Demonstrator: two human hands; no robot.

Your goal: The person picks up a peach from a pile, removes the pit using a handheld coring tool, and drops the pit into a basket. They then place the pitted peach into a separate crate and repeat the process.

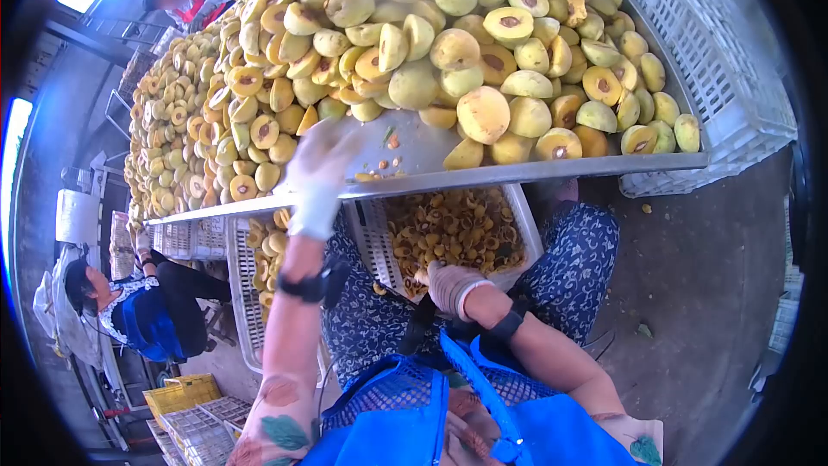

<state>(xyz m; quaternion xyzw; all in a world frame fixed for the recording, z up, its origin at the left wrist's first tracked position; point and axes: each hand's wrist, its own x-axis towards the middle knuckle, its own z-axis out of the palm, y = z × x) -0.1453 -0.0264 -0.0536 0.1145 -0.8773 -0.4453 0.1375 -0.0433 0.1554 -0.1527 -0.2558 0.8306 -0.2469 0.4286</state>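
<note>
Metal table: a wide sheet-metal top [416, 138] heaped with halved yellow-green fruit [509, 26], many with cut faces showing, piled along the far side and on to the left and right.
Crate between the knees: a white crate [533, 240] below the near table edge, holding small brown-yellow pieces [457, 226].
Left crate: a white crate [235, 293] beside the left leg, with more fruit pieces inside.
Right crates: stacked white slatted crates [707, 52] just beyond the table's right end.
Far-left floor: a yellow crate [183, 394] near pale crates [203, 427].
Left hand: gloved and blurred [323, 177], over the near table edge beside the fruit; I cannot tell whether its fingers are apart or together.
Right hand: gloved [457, 289], at the near rim of the crate between the knees; fingers curled together, what they grip, if anything, unclear.
Table edge: a raised metal lip [517, 172] runs along the near side.
Open room: bare metal right of the left hand; floor [681, 267] right of the right knee.
Co-worker: a seated person [147, 306] at left, a hand near the table edge.
</note>
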